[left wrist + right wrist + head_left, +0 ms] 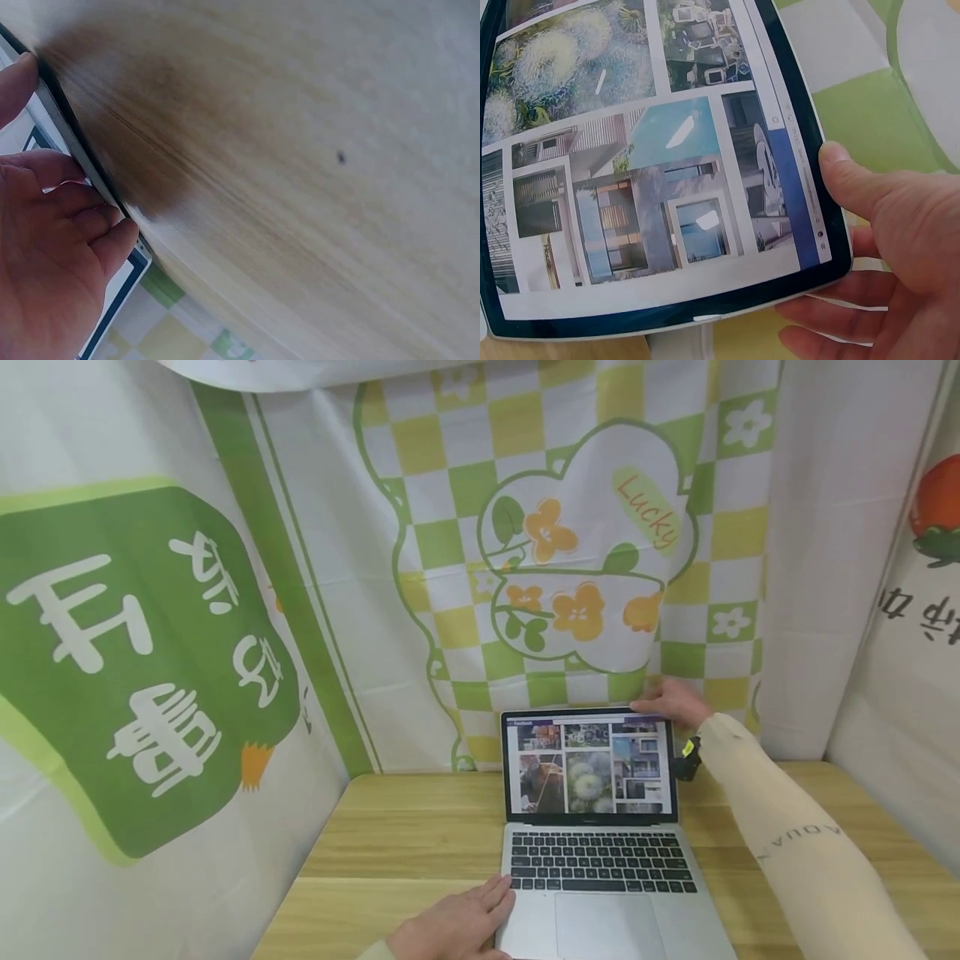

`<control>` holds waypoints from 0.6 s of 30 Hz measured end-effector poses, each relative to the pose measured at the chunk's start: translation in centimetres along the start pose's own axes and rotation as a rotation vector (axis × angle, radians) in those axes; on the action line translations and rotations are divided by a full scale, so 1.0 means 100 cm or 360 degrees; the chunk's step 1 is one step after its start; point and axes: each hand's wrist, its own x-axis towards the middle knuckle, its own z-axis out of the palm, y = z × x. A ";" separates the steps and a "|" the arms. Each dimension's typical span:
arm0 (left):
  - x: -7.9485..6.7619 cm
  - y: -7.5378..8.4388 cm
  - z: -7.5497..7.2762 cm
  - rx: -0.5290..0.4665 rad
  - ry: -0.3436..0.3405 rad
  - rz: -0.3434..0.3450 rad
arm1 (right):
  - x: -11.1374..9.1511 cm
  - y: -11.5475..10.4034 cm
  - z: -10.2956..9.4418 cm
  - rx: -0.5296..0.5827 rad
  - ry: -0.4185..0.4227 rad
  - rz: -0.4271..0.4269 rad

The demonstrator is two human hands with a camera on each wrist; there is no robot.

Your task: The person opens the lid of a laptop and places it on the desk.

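An open silver laptop (591, 860) stands on the wooden table, its lit screen (588, 768) showing a page of photos. My right hand (675, 702) holds the screen's upper right corner. In the right wrist view, the thumb (838, 161) lies at the front bezel and the fingers (840, 300) reach behind the lid. At the base's left edge, beside the keyboard (600, 860), my left hand (457, 922) rests with its fingers extended. The left wrist view shows the left fingers (90, 210) and thumb against the laptop's side edge.
The wooden table (405, 835) extends to both sides of the laptop. Right behind the screen hangs a green, yellow and white checked cloth (465, 610). Printed white cloth walls (315, 568) enclose the table left and right. A dark wrist camera (686, 760) sits at the right wrist.
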 end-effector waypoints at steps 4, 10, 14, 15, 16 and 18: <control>0.001 0.000 0.001 -0.0039 -0.0018 -0.0028 | -0.002 0.002 -0.001 0.0011 0.0052 0.0024; 0.000 -0.002 0.001 -0.0048 -0.0022 -0.0027 | -0.001 0.007 0.002 0.0063 0.0075 0.0075; 0.000 -0.002 0.002 -0.0098 -0.0042 -0.0029 | 0.001 0.012 0.004 0.0083 0.0061 0.0132; 0.000 -0.003 0.002 -0.0106 -0.0046 -0.0030 | 0.001 0.013 0.004 0.0100 0.0055 0.0144; 0.000 -0.003 0.003 -0.0114 -0.0051 -0.0033 | 0.002 0.015 0.005 0.0108 0.0055 0.0149; 0.000 -0.004 0.004 -0.0106 -0.0045 -0.0030 | 0.003 0.017 0.005 0.0129 0.0052 0.0148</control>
